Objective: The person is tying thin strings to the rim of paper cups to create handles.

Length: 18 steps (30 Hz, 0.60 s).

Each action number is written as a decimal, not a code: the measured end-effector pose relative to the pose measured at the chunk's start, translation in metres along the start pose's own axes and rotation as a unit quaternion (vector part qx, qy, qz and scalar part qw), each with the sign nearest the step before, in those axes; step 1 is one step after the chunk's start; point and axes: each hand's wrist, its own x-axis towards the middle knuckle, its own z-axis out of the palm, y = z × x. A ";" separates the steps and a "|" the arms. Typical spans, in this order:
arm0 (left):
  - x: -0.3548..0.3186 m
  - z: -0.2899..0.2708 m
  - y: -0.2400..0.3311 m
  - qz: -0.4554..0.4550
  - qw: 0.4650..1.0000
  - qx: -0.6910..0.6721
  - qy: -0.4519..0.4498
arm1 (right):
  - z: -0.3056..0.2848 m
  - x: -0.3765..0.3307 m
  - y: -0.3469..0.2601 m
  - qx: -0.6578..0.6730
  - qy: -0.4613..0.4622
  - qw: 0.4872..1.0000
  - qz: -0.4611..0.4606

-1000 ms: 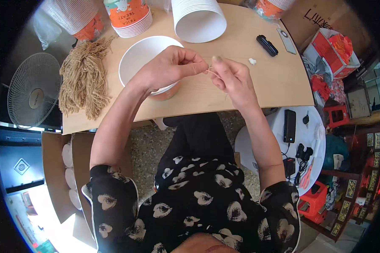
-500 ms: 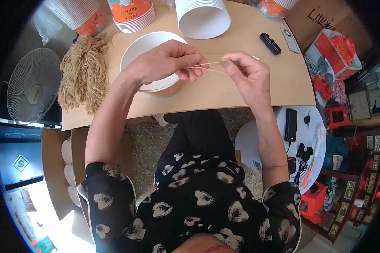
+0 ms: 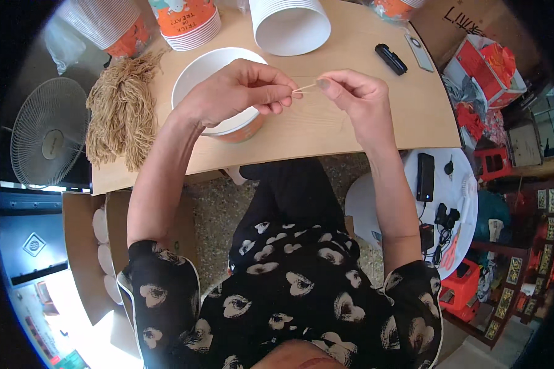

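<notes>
A thin tan string (image 3: 305,88) spans the small gap between my hands above the table. My left hand (image 3: 243,92) pinches one part of it between thumb and fingers. The thumb and forefinger of my right hand (image 3: 358,101) are closed on its other end. Partly under my left hand stands a paper bucket (image 3: 191,72), white inside and orange outside; the hand and wrist hide some of its rim. A thick bundle of tan strings (image 3: 122,114) lies left of the bucket.
Behind the bucket, a stack of white buckets (image 3: 291,27) lies on its side. Orange printed buckets (image 3: 184,18) stand farther left. A black case (image 3: 391,59) and a phone (image 3: 418,52) lie at right. A round white side table (image 3: 458,190) holds black devices and cables.
The gap between my hands still holds string, but the loose strand that stuck out toward my right hand now shows shorter, near my left fingertips. The whole view has shifted slightly.
</notes>
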 end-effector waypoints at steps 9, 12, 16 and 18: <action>-0.005 0.021 -0.014 0.085 0.990 -0.021 0.114 | 0.023 -0.003 0.004 0.253 0.004 0.958 0.134; -0.006 0.028 -0.015 0.117 0.980 -0.043 0.158 | 0.031 -0.003 0.004 0.250 0.018 0.958 0.141; -0.007 0.037 -0.011 0.154 0.962 -0.026 0.224 | 0.034 -0.005 0.005 0.235 0.013 0.960 0.154; -0.007 0.037 -0.011 0.168 0.958 -0.009 0.234 | 0.035 -0.006 0.006 0.237 0.019 0.959 0.153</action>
